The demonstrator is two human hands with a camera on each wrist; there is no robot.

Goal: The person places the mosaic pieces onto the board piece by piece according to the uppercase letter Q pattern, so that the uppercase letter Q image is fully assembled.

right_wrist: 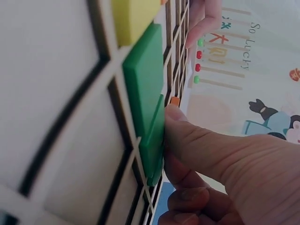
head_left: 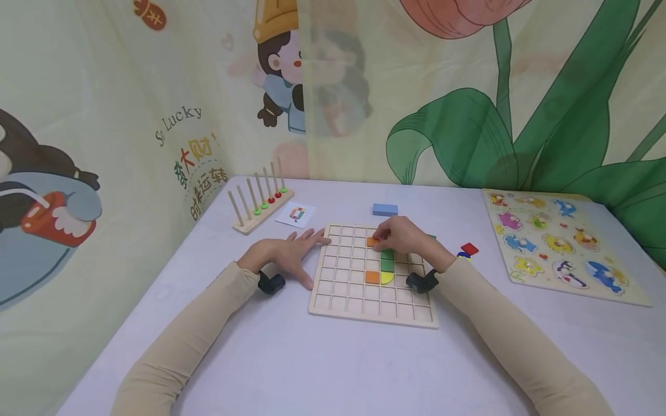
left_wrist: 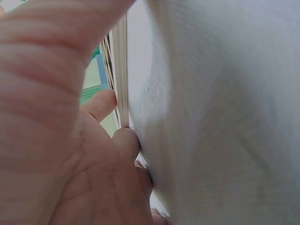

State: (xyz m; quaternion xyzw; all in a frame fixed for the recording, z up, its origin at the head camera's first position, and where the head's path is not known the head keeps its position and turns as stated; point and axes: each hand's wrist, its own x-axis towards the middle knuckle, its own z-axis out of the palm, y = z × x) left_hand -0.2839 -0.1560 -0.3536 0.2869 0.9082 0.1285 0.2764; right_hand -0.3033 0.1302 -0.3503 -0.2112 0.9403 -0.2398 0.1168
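Observation:
A wooden grid board (head_left: 343, 294) lies in front of me. My left hand (head_left: 285, 256) is spread at its left edge, thumb and fingertips touching the rim; the left wrist view shows the fingers against the board's side (left_wrist: 121, 70). Over the upper part of the grid, my right hand (head_left: 408, 236) pinches an orange square tile (head_left: 372, 242), partly hidden by the fingertips. Green tiles (head_left: 387, 261) lie just below that hand, nearer me. Below them are another orange square (head_left: 372, 277) and a yellow rounded tile (head_left: 387, 278). The right wrist view shows the green tiles (right_wrist: 144, 75) close up.
Behind the board stand a peg rack (head_left: 263, 211) with red and green rings, a pattern card (head_left: 295, 214) and a blue block (head_left: 385, 209). To the right lie a red tile (head_left: 470, 248), a blue-and-yellow piece (head_left: 464, 255) and an animal puzzle board (head_left: 562, 248).

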